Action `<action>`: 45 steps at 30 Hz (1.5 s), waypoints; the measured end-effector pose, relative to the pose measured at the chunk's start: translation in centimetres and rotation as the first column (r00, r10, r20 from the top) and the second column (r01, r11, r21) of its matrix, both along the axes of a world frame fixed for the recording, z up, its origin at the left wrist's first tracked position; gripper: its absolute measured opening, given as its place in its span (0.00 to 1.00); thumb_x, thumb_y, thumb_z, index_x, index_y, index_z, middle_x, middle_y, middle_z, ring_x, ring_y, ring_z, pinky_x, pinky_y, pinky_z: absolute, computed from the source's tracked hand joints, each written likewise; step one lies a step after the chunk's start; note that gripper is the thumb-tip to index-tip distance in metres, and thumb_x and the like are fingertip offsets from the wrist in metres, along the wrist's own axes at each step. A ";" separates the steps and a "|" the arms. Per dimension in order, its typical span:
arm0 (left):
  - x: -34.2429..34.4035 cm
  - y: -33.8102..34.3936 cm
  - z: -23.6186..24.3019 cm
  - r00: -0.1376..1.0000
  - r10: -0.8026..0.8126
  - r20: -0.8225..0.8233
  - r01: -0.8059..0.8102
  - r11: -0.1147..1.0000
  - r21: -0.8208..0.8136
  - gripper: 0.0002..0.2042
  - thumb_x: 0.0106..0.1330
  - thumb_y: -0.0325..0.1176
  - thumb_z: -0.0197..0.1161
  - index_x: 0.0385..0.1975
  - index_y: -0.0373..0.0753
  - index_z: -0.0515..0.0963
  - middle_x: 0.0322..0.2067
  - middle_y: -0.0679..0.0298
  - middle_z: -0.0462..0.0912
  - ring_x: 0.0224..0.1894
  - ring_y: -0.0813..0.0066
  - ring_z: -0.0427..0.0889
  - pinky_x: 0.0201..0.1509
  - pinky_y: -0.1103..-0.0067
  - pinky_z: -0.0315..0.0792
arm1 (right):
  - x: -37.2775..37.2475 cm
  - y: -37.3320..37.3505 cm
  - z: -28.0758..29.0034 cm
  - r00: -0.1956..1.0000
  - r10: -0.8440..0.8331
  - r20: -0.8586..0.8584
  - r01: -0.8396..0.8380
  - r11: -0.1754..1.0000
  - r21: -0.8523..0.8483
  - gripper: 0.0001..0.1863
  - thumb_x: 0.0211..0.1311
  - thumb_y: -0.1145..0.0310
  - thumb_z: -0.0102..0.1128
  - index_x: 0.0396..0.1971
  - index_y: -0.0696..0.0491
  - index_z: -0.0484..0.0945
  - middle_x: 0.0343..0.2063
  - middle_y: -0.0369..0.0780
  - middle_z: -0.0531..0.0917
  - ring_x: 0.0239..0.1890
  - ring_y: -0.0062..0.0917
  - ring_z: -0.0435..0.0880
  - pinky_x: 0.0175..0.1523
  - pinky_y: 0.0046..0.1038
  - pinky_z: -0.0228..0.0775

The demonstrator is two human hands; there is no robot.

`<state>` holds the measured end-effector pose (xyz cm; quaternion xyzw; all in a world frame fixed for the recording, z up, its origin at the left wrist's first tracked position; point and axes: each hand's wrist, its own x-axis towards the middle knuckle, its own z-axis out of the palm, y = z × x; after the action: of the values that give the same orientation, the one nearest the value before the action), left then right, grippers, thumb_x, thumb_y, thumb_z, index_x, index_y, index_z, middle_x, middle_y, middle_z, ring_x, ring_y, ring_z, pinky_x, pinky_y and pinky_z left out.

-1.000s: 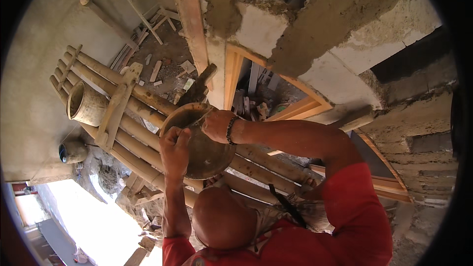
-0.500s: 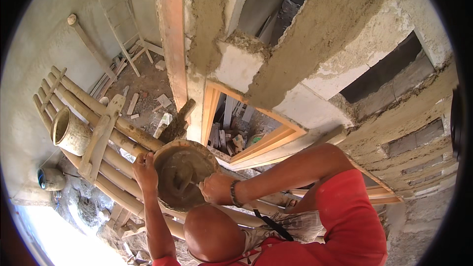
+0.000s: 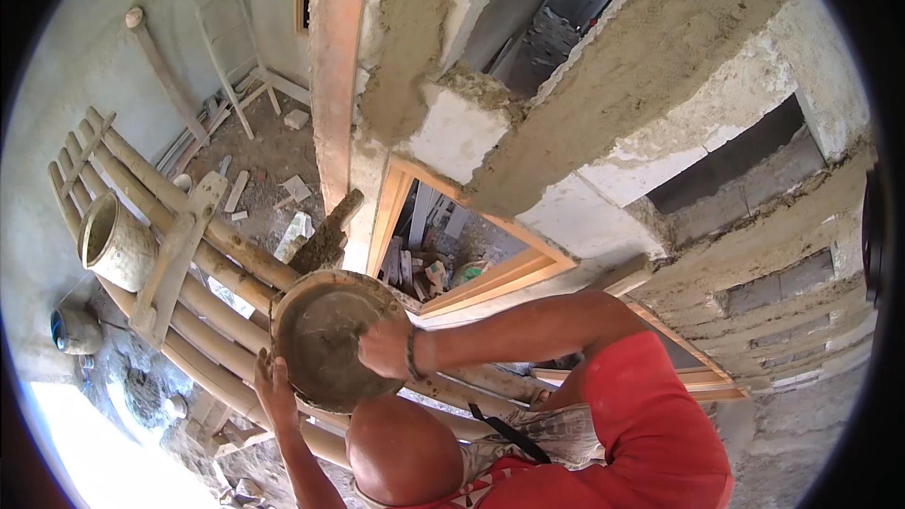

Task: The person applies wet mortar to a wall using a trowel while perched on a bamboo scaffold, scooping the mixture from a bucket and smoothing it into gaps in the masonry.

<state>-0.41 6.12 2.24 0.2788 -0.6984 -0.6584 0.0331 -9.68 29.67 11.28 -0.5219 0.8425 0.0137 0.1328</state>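
Note:
A round, shallow pan [image 3: 283, 316] of wet grey mortar [image 3: 325, 320] sits on the bamboo poles in front of me. My right hand [image 3: 385, 344], with a dark band at its wrist, is closed over the mortar near the pan's right side. Whatever it grips is hidden under the fingers. My left hand [image 3: 273, 391] is at the pan's lower left edge, its fingers stretched upward and apart beside the rim. Just beyond the pan, a mortar-caked board [image 3: 325, 231] leans by the wall edge.
Bamboo poles [image 3: 222, 306] form the platform, with a wooden plank [image 3: 179, 259] across them. A dirty bucket [image 3: 118, 243] stands at left. To the right is a block wall [image 3: 452, 132], partly plastered, with a wooden frame [image 3: 476, 287] in its opening. Rubble [image 3: 264, 170] lies on the floor below.
My right hand has moved left, farther over the mortar. The left hand's fingers have loosened from the rim and straightened. The whole view has shifted slightly.

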 end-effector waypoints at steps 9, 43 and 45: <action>1.3 3.1 -1.6 0.963 0.211 -0.167 -0.180 0.966 0.186 0.31 0.68 0.39 0.60 0.66 0.29 0.60 0.61 0.51 0.68 0.62 0.66 0.67 0.66 0.73 0.60 | 0.0 -2.8 -4.5 0.651 -0.284 0.704 0.759 0.226 -0.610 0.19 0.45 0.73 0.74 0.37 0.55 0.76 0.29 0.39 0.79 0.32 0.26 0.78 0.42 0.28 0.72; -2.1 -2.7 -3.7 0.988 0.039 -0.147 0.019 0.926 0.377 0.27 0.48 0.19 0.55 0.55 0.30 0.70 0.44 0.57 0.79 0.45 0.70 0.78 0.51 0.77 0.73 | -1.1 -4.6 -2.2 0.394 0.193 0.899 0.827 0.353 -0.438 0.10 0.47 0.83 0.59 0.25 0.54 0.69 0.24 0.36 0.74 0.26 0.19 0.73 0.32 0.23 0.70; -2.4 -3.4 -4.5 0.992 0.017 -0.128 0.032 0.929 0.368 0.26 0.47 0.23 0.58 0.52 0.32 0.73 0.41 0.59 0.80 0.43 0.71 0.77 0.50 0.78 0.71 | -1.9 -5.4 0.5 0.421 0.396 0.816 0.779 0.303 -0.549 0.10 0.47 0.83 0.60 0.26 0.54 0.69 0.24 0.36 0.73 0.26 0.20 0.73 0.32 0.24 0.70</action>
<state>-2.78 2.74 -2.25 0.2342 -0.5594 -0.7948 0.0228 -11.53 24.25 11.77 -0.2769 0.5432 -0.7611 0.2213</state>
